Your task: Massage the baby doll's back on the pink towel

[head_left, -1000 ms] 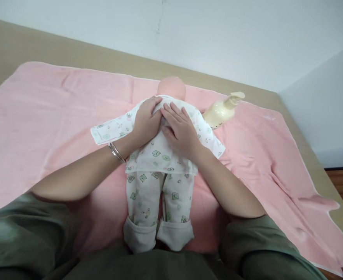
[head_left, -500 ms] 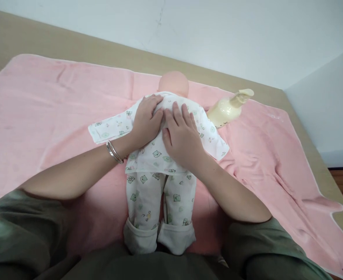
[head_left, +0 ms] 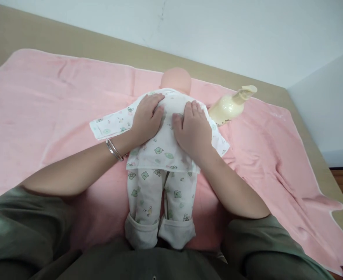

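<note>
A baby doll lies face down, its bald head (head_left: 176,80) pointing away from me. It wears a white printed top (head_left: 162,146) and matching trousers (head_left: 148,194) with turned-up cuffs. My left hand (head_left: 148,118) rests flat on the left side of the upper back, thumb apart from the fingers. On the right side of the back lies my right hand (head_left: 194,128), its fingers stretched toward the shoulder and its thumb spread inward. Neither hand grasps anything. The doll's sleeves reach out to both sides.
A pink blanket (head_left: 43,101) lies under the doll on a wooden table (head_left: 101,44). To the right of the doll's shoulder a cream pump bottle (head_left: 228,108) lies tilted on the blanket. A white wall (head_left: 218,35) stands behind the table.
My right hand has slid right, from the middle of the doll's back toward its right-side shoulder. My left hand has stayed in place on the back. The view has shifted slightly.
</note>
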`<state>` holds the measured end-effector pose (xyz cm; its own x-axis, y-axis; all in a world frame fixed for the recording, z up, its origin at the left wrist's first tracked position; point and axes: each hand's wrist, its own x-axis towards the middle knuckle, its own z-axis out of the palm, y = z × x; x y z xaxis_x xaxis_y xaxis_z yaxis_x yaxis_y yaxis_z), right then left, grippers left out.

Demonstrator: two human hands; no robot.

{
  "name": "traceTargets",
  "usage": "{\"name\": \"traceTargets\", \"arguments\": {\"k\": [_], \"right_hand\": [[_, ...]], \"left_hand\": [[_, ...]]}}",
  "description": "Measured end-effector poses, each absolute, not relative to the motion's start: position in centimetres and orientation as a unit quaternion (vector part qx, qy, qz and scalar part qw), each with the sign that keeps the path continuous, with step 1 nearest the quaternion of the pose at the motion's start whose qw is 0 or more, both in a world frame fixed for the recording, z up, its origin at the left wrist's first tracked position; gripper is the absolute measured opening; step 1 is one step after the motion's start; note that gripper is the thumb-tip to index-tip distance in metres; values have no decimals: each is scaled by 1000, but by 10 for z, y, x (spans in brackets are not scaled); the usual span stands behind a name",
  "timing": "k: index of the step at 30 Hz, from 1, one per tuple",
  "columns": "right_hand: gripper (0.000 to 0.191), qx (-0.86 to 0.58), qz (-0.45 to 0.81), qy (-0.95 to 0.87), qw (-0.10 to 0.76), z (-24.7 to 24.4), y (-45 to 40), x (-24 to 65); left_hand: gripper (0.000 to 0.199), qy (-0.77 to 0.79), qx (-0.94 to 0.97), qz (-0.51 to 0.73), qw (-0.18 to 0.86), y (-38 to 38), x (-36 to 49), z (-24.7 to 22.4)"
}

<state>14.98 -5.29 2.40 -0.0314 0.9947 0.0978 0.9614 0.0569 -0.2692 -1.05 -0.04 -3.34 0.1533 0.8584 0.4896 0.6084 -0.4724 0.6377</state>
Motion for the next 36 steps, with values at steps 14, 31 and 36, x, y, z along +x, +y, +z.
{"name": "traceTargets", "arguments": {"k": [14, 31, 36], "right_hand": [[62, -490, 117, -848, 161, 14, -17, 179], [60, -537, 94, -824, 155, 16, -31, 161], [62, -612, 100, -759, 201, 11, -21, 162]], "left_hand": [[42, 481, 745, 432, 165, 1, -13, -36], [60, 479, 769, 399, 139, -1, -14, -32], [50, 476, 801, 347, 109, -25, -5, -20]]}}
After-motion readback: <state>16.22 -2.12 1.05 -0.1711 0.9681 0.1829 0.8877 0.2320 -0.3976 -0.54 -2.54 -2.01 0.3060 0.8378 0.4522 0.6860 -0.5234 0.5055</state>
